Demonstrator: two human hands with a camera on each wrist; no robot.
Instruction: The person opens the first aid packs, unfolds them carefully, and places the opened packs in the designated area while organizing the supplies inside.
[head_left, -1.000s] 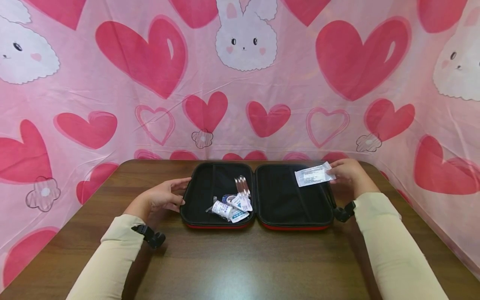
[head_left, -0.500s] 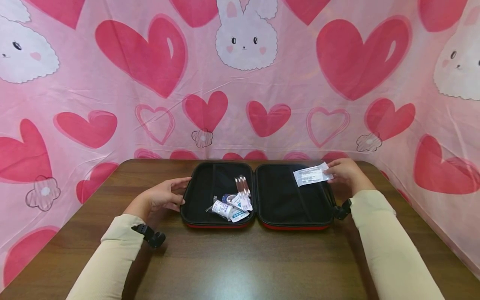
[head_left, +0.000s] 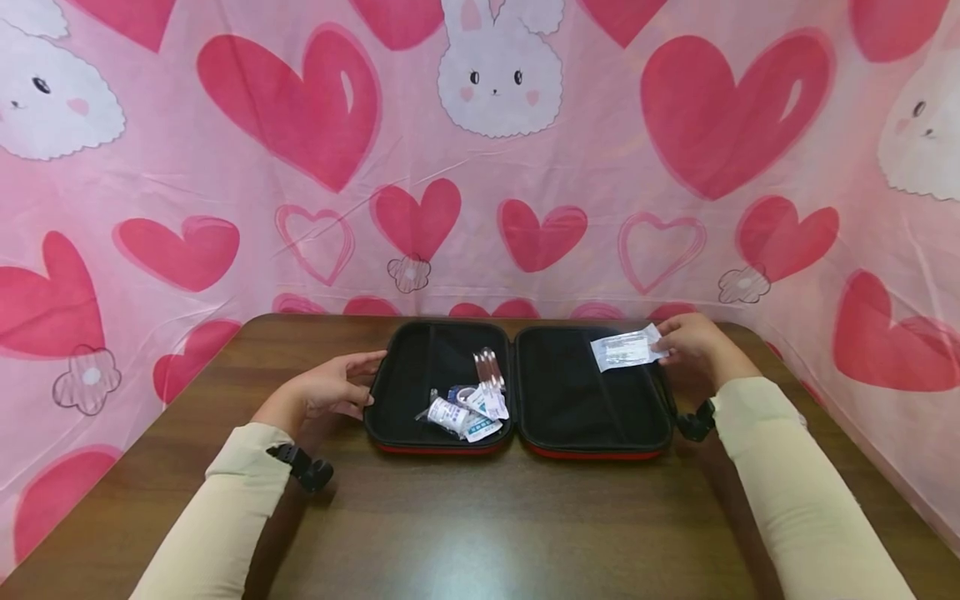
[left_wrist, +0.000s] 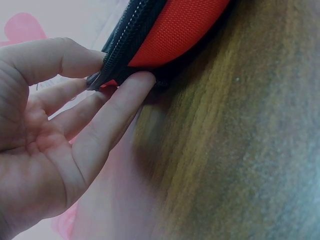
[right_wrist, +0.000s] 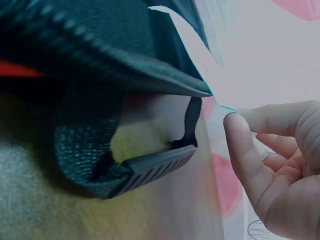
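An unzipped black case (head_left: 408,367) with red sides lies spread flat on the table. My left hand (head_left: 326,387) holds its left rim; in the left wrist view, thumb and fingers are at the zip edge beside the red side (left_wrist: 185,30). Over the right half's far corner, my right hand (head_left: 693,337) pinches a flat white printed packet (head_left: 626,349) by its right end. The left half holds a wrapped bandage roll (head_left: 447,415), brown-filled swabs (head_left: 487,369) and white-and-blue sachets (head_left: 482,427), heaped near the hinge.
A black carry handle (right_wrist: 155,170) sticks out from the case's right side, below the right hand. The brown wooden table (head_left: 450,525) ends just behind the case, against a pink cloth backdrop (head_left: 480,242) with hearts and rabbits.
The packet and right hand shifted slightly left, then slightly back right, staying over the case's right half. The left hand keeps its place on the rim. The whole head view moved slightly.
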